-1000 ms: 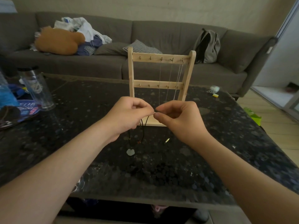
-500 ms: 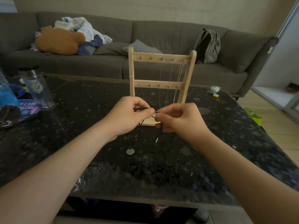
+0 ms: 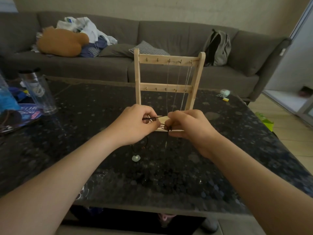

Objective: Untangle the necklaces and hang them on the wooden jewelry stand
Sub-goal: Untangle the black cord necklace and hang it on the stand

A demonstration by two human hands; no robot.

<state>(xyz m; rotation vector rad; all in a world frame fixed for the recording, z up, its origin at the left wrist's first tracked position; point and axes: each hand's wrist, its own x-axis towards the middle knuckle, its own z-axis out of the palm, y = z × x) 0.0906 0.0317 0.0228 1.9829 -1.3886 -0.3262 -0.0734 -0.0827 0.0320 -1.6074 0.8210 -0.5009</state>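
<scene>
Step in hand: untangling. Nearest, a pale pendant (image 3: 136,157) lay on the dark table (image 3: 105,175). Its black cord necklace (image 3: 164,126) rose to a knot pinched between left hand (image 3: 135,127) and right hand (image 3: 188,127). Next move, likely: tease the loops apart gently. Beyond stood the wooden jewelry stand (image 3: 137,78), thin chains (image 3: 176,85) hung right, left hooks free.

Between left hand (image 3: 135,127) and right hand (image 3: 189,126) the cord (image 3: 152,118) is looking matt; behind them the stand (image 3: 137,78) is showing bare wood.
</scene>
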